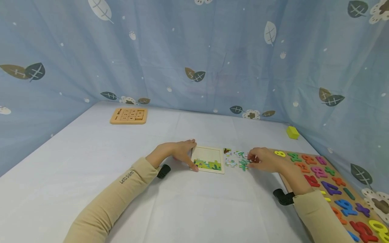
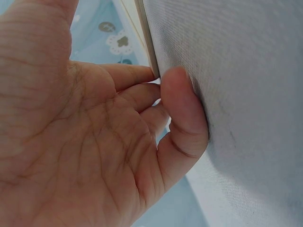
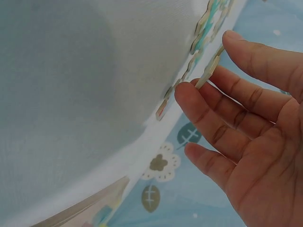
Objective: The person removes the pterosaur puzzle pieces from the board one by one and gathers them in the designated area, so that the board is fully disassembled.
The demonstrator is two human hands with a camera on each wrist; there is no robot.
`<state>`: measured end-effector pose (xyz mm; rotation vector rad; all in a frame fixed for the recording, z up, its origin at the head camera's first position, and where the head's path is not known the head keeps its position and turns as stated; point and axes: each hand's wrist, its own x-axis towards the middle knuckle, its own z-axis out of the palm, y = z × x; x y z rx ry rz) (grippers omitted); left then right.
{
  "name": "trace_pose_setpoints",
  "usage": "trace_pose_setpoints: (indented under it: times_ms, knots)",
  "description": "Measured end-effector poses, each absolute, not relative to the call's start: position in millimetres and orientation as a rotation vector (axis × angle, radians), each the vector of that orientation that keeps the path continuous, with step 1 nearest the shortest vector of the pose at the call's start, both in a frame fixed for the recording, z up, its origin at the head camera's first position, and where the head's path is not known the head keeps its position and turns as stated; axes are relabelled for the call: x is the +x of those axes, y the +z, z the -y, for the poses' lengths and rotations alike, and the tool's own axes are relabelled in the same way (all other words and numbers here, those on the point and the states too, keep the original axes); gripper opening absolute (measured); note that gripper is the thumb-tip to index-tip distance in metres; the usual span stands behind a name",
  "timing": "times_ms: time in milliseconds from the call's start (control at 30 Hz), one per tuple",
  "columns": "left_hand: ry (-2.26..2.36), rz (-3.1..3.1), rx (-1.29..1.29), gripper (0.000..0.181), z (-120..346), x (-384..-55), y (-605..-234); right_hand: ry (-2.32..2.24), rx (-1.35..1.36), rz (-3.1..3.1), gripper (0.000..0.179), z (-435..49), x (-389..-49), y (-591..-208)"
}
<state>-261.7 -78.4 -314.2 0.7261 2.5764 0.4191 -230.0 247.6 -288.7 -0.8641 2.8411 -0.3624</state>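
Observation:
A shallow wooden jigsaw tray [image 1: 209, 153] lies on the white cloth, a green strip of fitted pieces along its near side. My left hand [image 1: 184, 152] holds the tray's left side, thumb at the near corner and fingers at the far one. In the left wrist view, bent fingers [image 2: 142, 97] touch the tray's edge. Loose jigsaw pieces [image 1: 244, 164] are spread right of the tray. Over their right side, my right hand [image 1: 265, 160] pinches one jigsaw piece [image 3: 209, 71], seen edge-on in the right wrist view; its picture is hidden.
A wooden number slide puzzle [image 1: 129, 116] lies at the back left. At the right, a board [image 1: 329, 206] carries several coloured numbers and signs, close to my right forearm. A yellow block [image 1: 292, 132] sits behind it. A blue leaf-patterned curtain [image 1: 170, 50] borders the table.

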Motion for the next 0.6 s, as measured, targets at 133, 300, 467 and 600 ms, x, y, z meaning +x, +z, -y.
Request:
trace_pose_setpoints:
  times_ms: [133,300,467,600]
  knots:
    - [0.420,-2.582,0.726,0.112,79,-261,-314,-0.340,-0.833,-2.852,0.017,-251,-229,-290]
    - [0.425,-2.583,0.728,0.113,79,-261,-315,-0.299,-0.798,-2.861,0.017,-254,-228,-291]
    - [0.440,-2.578,0.730,0.113,79,-261,-315,-0.277,-0.758,-2.861,0.017,-257,-227,-291]
    - [0.445,-2.577,0.727,0.113,79,-261,-314,-0.288,-0.746,-2.848,0.017,-259,-226,-290]
